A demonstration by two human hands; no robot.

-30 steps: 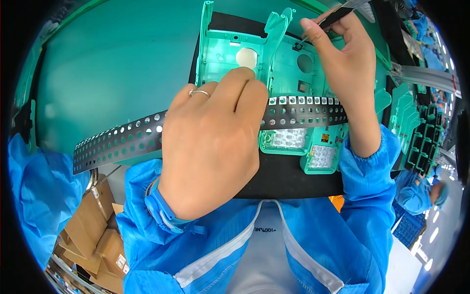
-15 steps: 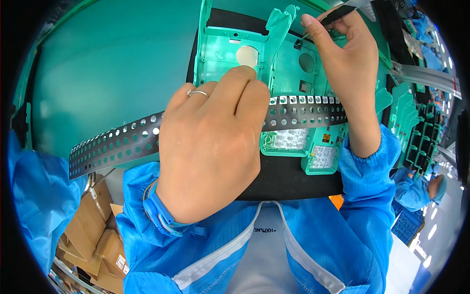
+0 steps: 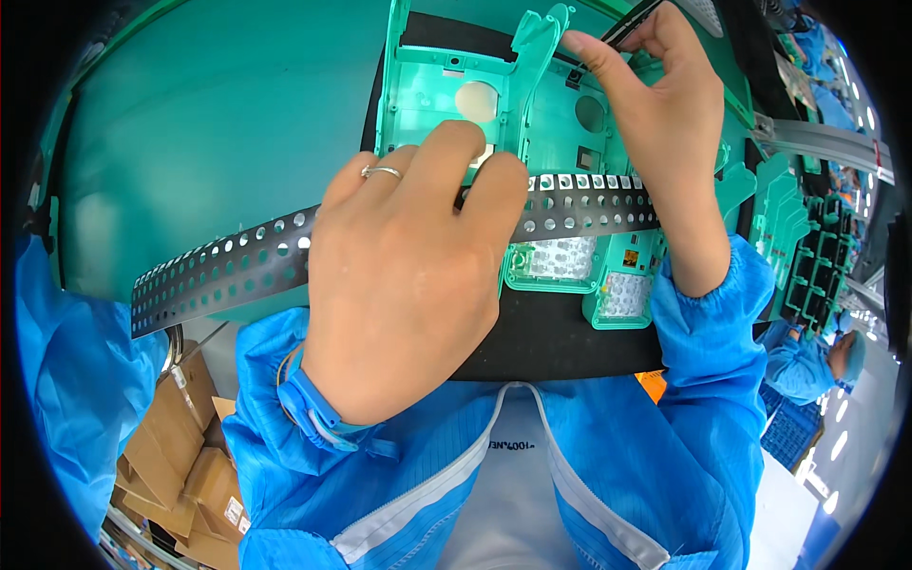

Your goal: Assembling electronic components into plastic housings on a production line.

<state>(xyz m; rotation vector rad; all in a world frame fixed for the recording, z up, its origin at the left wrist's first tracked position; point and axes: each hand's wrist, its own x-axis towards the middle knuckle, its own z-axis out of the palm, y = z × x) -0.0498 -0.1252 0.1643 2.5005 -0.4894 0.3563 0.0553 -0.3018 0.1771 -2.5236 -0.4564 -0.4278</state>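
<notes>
My left hand (image 3: pixel 408 275), a ring on one finger, has its fingers bent over a long black strip (image 3: pixel 228 266) with rows of round holes, holding it across the front of the green plastic housings. Small pale squares line the strip's far edge. My right hand (image 3: pixel 670 114) is closed on a slim dark tool (image 3: pixel 635 21) that looks like tweezers. Its tip points down near the small dark socket in the right housing (image 3: pixel 556 142); the exact contact is hard to make out. The left housing (image 3: pixel 423 100), with a round opening, lies beyond my left fingers.
A black mat (image 3: pixel 546 347) lies under the housings on the green table (image 3: pixel 190 142). More green parts (image 3: pixel 779 209) stand at the right beside a metal rail (image 3: pixel 826 142). Cardboard boxes (image 3: pixel 171 418) are at lower left. Another person (image 3: pixel 803 366) is visible at far right.
My right hand has shifted slightly left with the tool. My left index and middle fingers have spread a little, and the strip has moved slightly with that hand.
</notes>
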